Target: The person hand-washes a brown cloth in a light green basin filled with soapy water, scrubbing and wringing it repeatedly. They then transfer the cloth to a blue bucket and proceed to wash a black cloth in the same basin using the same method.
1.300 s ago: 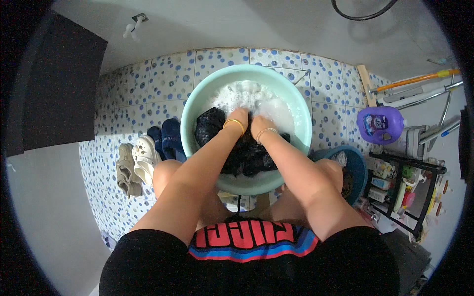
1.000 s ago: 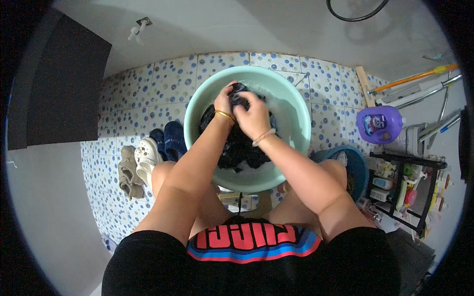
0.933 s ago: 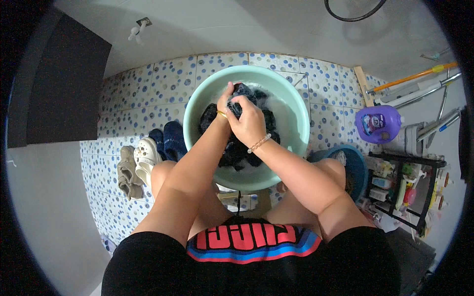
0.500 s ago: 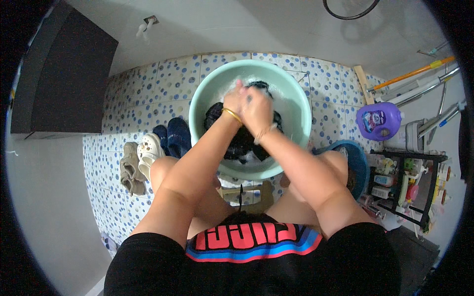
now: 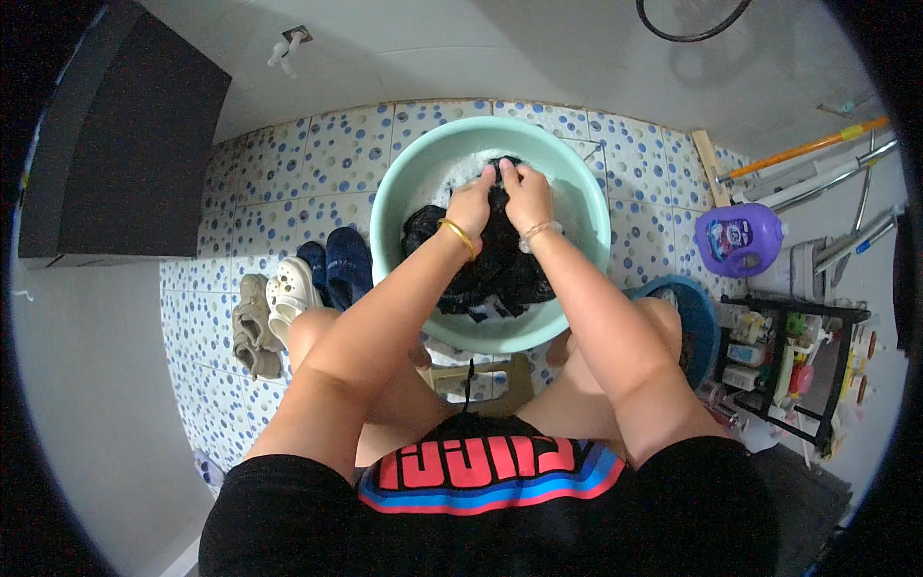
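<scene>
A pale green basin (image 5: 588,279) stands on the floor in front of me, with soapy water and wet black cloth (image 5: 495,260) inside. My left hand (image 5: 469,207), below a gold bracelet, is closed on the cloth near the basin's far side. Beside it my right hand (image 5: 529,199), with a beaded bracelet at the wrist, grips the same cloth. Both thumbs lie on top, almost side by side, and the cloth runs up between the hands. White suds gather around the far part of the cloth. The fingers beneath are partly hidden.
Left of the basin are dark blue slippers (image 5: 348,267), white clogs (image 5: 291,293) and beige shoes (image 5: 255,327). To the right stand a purple detergent jug (image 5: 738,238), a blue tub (image 5: 700,322) and a black rack (image 5: 825,370) of bottles. A dark cabinet (image 5: 135,144) hangs at upper left.
My hands, pressed together and blurred half a second ago, have moved apart to lie side by side. More of the black cloth now shows between them.
</scene>
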The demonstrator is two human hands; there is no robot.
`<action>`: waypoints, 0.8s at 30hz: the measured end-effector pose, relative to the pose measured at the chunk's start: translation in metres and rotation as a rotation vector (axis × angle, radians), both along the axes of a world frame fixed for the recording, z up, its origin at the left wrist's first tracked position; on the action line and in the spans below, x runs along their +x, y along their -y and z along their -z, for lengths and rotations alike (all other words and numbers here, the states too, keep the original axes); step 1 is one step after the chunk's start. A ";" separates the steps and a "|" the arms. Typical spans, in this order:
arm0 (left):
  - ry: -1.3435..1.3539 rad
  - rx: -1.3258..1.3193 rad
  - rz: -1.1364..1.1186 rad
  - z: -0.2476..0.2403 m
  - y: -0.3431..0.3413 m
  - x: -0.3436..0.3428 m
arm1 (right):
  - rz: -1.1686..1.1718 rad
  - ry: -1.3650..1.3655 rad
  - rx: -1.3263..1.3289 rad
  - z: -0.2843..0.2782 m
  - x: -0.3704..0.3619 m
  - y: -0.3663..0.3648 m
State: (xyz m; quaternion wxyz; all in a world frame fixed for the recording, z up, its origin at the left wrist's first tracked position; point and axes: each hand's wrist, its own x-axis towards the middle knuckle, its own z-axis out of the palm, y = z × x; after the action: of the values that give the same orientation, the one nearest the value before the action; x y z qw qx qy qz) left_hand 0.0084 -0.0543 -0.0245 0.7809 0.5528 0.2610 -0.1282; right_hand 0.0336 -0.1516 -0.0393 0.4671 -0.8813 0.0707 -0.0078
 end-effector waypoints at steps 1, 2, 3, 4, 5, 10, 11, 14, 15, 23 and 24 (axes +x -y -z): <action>-0.041 0.026 0.024 0.013 -0.006 0.004 | 0.004 -0.144 0.054 0.016 0.008 0.007; -0.086 0.051 0.047 0.016 -0.009 0.006 | 0.139 -0.162 0.146 0.024 0.012 0.008; -0.001 0.065 -0.111 0.016 -0.012 0.007 | 0.252 -0.273 0.187 0.027 0.018 0.014; 0.036 0.236 -0.166 0.044 -0.027 0.017 | 0.277 -0.220 0.308 0.030 0.023 0.013; 0.069 0.407 -0.219 0.053 -0.039 0.024 | 0.301 -0.171 0.429 0.032 0.026 0.010; 0.344 0.974 -0.184 0.068 -0.039 0.029 | -0.260 0.088 0.365 0.045 0.033 -0.015; 0.418 1.035 -0.179 0.068 -0.034 0.028 | -0.314 0.138 0.241 0.041 0.030 -0.021; 0.314 1.083 -0.035 0.093 -0.032 0.025 | -0.308 0.009 0.006 0.063 0.029 -0.022; 0.268 1.094 0.037 0.101 -0.033 0.024 | -0.302 -0.085 -0.063 0.064 0.029 -0.018; -0.021 0.920 0.210 0.107 -0.016 0.028 | -0.461 -0.255 -0.719 0.073 0.014 -0.018; 0.025 0.813 0.116 0.115 -0.019 0.031 | -0.521 -0.035 -0.716 0.079 0.013 -0.016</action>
State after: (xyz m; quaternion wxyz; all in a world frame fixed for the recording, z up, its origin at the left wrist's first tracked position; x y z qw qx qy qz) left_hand 0.0396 -0.0352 -0.1393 0.4934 0.8317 0.2491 -0.0517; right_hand 0.0463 -0.1356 -0.1178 0.1176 -0.9760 -0.1531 0.1009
